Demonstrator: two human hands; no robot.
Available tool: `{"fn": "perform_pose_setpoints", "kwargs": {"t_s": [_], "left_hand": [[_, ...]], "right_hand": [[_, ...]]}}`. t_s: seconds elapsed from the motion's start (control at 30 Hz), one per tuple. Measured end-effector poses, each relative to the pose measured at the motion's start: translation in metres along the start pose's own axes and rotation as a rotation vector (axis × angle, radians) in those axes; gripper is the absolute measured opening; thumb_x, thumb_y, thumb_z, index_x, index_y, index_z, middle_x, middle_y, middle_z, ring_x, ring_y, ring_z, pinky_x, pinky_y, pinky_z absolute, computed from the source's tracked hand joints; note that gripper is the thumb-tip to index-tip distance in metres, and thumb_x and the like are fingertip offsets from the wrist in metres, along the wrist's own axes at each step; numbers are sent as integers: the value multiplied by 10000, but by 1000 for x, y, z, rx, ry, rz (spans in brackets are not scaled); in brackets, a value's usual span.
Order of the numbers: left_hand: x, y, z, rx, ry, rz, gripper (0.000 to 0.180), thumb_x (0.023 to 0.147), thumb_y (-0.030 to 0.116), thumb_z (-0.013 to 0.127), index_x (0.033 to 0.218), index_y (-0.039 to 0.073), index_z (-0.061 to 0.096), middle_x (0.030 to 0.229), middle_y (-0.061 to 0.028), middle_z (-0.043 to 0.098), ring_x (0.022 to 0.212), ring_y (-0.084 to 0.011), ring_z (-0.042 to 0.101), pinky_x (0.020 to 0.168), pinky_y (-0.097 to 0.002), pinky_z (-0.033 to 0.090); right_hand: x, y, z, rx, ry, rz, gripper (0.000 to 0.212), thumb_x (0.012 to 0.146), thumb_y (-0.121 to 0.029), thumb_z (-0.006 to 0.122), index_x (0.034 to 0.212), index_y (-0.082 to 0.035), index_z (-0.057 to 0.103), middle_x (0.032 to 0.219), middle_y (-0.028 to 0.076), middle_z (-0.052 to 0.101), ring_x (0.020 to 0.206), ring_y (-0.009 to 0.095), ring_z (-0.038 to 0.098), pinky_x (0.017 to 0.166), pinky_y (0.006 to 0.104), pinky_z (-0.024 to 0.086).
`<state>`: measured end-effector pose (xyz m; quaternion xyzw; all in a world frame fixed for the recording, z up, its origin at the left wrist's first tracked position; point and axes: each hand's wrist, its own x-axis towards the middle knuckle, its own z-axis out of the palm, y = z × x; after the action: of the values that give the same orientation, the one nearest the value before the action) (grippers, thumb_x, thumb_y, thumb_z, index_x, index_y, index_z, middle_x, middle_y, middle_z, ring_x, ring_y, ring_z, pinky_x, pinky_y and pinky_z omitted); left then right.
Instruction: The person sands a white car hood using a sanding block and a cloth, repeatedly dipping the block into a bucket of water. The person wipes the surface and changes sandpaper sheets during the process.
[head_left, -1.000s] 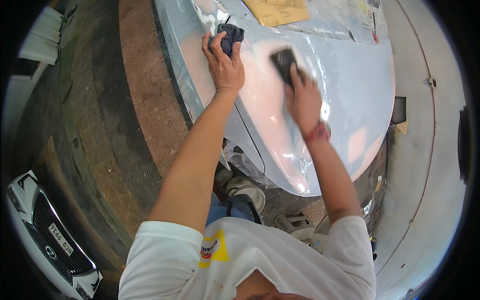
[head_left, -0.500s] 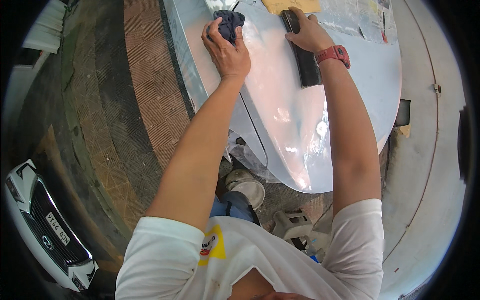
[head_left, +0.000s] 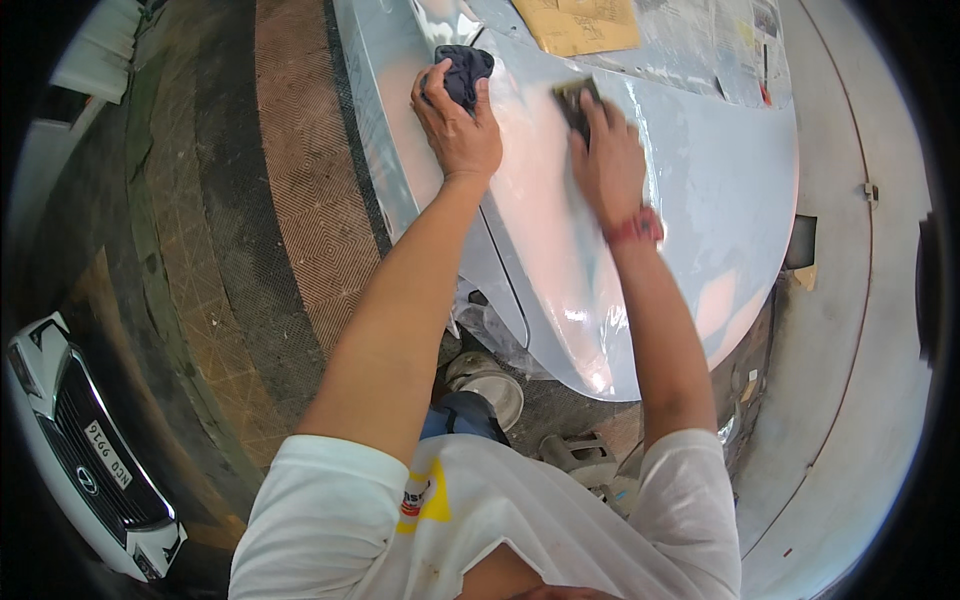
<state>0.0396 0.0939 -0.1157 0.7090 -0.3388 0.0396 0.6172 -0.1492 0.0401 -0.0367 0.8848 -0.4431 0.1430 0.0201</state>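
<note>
A crumpled dark cloth [head_left: 463,76] is gripped by my left hand [head_left: 462,138] near the upper left of a grey car body panel [head_left: 715,185]. Across from it, my right hand [head_left: 612,165], slightly blurred, has its fingers round a long black sanding block [head_left: 573,100]. Only the block's far end shows; hand and wrist cover the rest. The panel looks wet and shiny, with pinkish patches under both hands and toward its tapered near end. A red watch [head_left: 637,227] is on my right wrist.
Brown paper [head_left: 580,25] and newsprint sheeting [head_left: 700,50] cover the panel's far part. Below its near end stand a bucket [head_left: 490,395] and a grey plastic stool [head_left: 580,458]. A white car [head_left: 95,450] is at the lower left, a pale wall [head_left: 850,300] at the right.
My right hand has moved left and nearer with the sanding block, which now shows less of its length. My left hand with the cloth has barely shifted. The view has tilted slightly.
</note>
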Motion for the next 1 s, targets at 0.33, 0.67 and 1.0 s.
{"fn": "perform_pose_setpoints", "kwargs": {"t_s": [0.33, 0.67, 1.0], "left_hand": [[-6, 0, 1, -65, 106, -7, 587, 992, 216, 790, 1492, 115, 498, 1467, -273, 511, 1331, -511, 527, 1160, -604, 417], [-7, 5, -5, -44, 53, -124, 598, 1008, 273, 756, 1522, 172, 467, 1525, -263, 477, 1417, -533, 482, 1245, -722, 303], [-4, 3, -6, -97, 27, -148, 596, 1023, 276, 747, 1531, 173, 452, 1547, -238, 459, 1461, -518, 456, 1263, -745, 269]], "right_hand": [[-70, 11, -7, -3, -77, -160, 720, 990, -96, 743, 1672, -148, 516, 1547, 252, 604, 1360, 469, 608, 1153, 539, 503], [-122, -12, -29, -24, -185, -161, 646, 1106, -220, 647, 1718, -149, 452, 1619, 291, 530, 1445, 495, 544, 1192, 541, 481], [15, -14, 3, -100, -151, -62, 681, 1098, -202, 642, 1739, -194, 414, 1646, 274, 514, 1432, 479, 573, 1170, 510, 507]]}}
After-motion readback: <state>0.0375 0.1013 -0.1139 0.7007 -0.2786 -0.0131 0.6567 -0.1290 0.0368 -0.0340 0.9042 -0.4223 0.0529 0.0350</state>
